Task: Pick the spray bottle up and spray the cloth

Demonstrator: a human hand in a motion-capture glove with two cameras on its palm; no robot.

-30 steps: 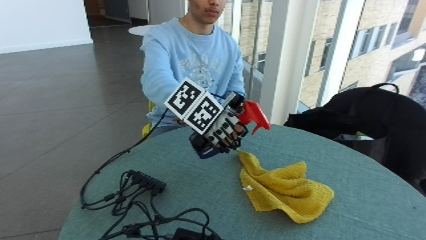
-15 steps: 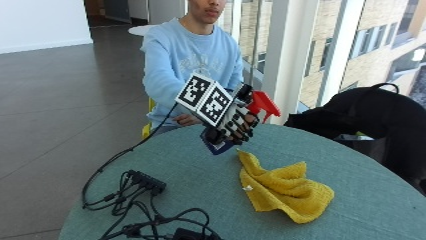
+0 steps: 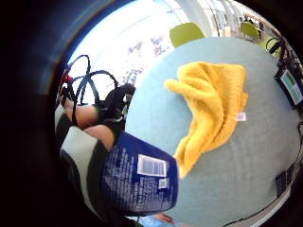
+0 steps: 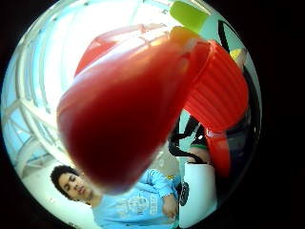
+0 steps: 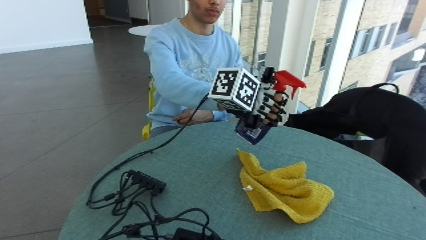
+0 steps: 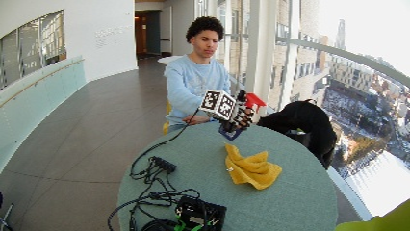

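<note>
Outside view first: the gloved right hand (image 5: 265, 107) is up in the air above the round teal table (image 5: 200, 175), fingers wrapped around the spray bottle (image 5: 263, 120). The bottle is tilted, red trigger head (image 5: 287, 81) sticking out above the hand and the dark blue body poking out below it. The yellow cloth (image 5: 283, 187) lies crumpled on the table, below the bottle and a little toward the camera, not touching it. The person's bare hand (image 5: 190, 118) rests at the far table edge. A tangle of black cables (image 5: 140, 200) sits near the table's near side.

Wide outside view: same deal, bottle held clear of the tabletop, cloth well below it, and a black bag (image 6: 306, 122) on a seat just beside the table.

Little finger side palm view: the bottle's blue labelled base (image 3: 139, 175) is close to the palm, with the cloth (image 3: 213, 109) spread out on the table beyond it.

Thumb side palm view: mostly a big red blob, probably the trigger head (image 4: 138, 105) right up against the camera, hard to say more.
</note>
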